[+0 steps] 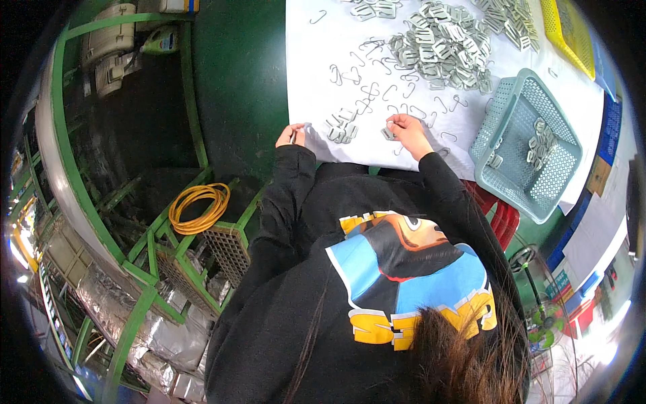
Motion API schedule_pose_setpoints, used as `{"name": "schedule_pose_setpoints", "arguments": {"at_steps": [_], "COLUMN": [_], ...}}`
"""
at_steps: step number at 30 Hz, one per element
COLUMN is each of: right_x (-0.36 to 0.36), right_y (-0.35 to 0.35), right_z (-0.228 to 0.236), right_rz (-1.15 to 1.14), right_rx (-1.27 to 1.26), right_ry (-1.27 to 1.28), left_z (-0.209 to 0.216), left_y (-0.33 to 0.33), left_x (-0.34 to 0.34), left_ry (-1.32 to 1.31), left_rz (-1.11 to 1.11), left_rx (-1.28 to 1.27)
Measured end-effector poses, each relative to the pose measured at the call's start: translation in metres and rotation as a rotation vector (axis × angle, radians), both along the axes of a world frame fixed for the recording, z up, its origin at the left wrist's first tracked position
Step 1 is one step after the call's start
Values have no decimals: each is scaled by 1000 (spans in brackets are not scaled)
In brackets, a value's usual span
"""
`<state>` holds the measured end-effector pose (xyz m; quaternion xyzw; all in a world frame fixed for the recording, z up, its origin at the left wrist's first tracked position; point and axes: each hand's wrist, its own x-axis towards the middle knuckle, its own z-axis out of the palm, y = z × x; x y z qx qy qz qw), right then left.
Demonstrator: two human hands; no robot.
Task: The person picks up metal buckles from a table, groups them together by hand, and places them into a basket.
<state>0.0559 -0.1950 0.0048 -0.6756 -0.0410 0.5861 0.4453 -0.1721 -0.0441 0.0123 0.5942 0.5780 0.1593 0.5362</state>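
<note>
My left hand point(291, 137) is at the left edge of the white-covered table point(309, 74), its fingers closed on a small grey metal piece that is mostly hidden. My right hand point(409, 133) pinches a slotted metal clip point(387, 134) just above the cloth near the front edge. Between the hands lies a small group of slotted metal clips point(342, 128). Beyond them, thin bent wire hooks point(367, 94) are scattered over the cloth. A large heap of the slotted metal clips point(441, 47) rises farther back.
On the right a grey-blue perforated basket point(494, 131) stands tilted, with several metal clips point(540, 145) inside. A yellow basket point(568, 37) is at the far right corner. Left of the table are a green metal frame point(192, 94) and a coiled yellow hose point(200, 209).
</note>
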Motion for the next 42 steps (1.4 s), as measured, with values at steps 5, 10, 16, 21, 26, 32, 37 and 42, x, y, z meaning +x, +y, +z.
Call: {"name": "schedule_pose_setpoints", "arguments": {"at_steps": [5, 10, 16, 21, 26, 32, 37, 42], "right_x": [4, 7, 6, 2, -9, -43, -72, -67], "right_y": [-2, -3, -5, -2, -5, 27, 61, 103], "right_z": [-9, -2, -4, 11, 18, 45, 33, 45], "right_rz": [166, 167, 139, 86, 28, -169, -241, -248], "right_rx": [-29, -22, -8, 5, 38, 237, 171, 142], "right_ry": [-163, -110, -102, 56, 255, 575, 377, 299], "left_z": [11, 4, 10, 11, 8, 20, 14, 7], "left_y": [-18, -22, -21, -13, -6, -13, -5, -3], "left_x": [-2, 2, 7, 29, 39, 32, 37, 38], "left_ry": [200, 118, 232, 469, 331, -29, -108, -179], "left_rz": [-235, -345, -395, -604, -664, -212, -83, -24], "left_rx": [-62, -7, 4, 186, -114, -501, -459, -548]}}
